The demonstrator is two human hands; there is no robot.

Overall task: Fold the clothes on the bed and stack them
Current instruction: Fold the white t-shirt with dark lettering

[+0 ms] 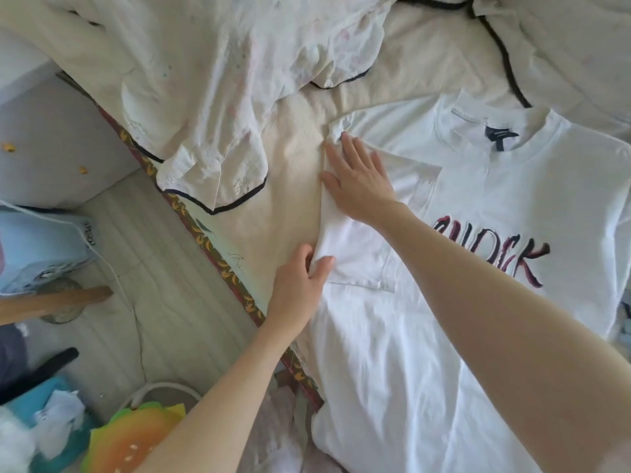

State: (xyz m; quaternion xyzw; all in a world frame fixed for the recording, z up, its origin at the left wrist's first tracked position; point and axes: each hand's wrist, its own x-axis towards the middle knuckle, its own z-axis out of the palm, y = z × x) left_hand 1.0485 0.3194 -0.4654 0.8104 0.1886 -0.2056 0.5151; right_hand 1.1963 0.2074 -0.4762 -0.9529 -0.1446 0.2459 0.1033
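A white T-shirt [478,206] with dark red lettering lies face up on the bed, collar toward the far side. Its left sleeve [362,254] is folded inward over the chest. My right hand [358,179] lies flat with straight fingers on the upper part of that folded sleeve, near the shoulder. My left hand [300,281] grips the folded edge lower down, thumb on top of the cloth and fingers tucked under it. A crumpled cream pyjama garment [211,107] with dark piping lies on the bed to the far left of the shirt.
The bed's cream sheet [293,186] ends at a patterned edge [208,247] running diagonally. Beyond it is wooden floor [153,268] with a white cable, a light blue object [37,247], a wooden bar [54,302] and an orange-yellow cushion [129,438]. More cream bedding [563,39] lies far right.
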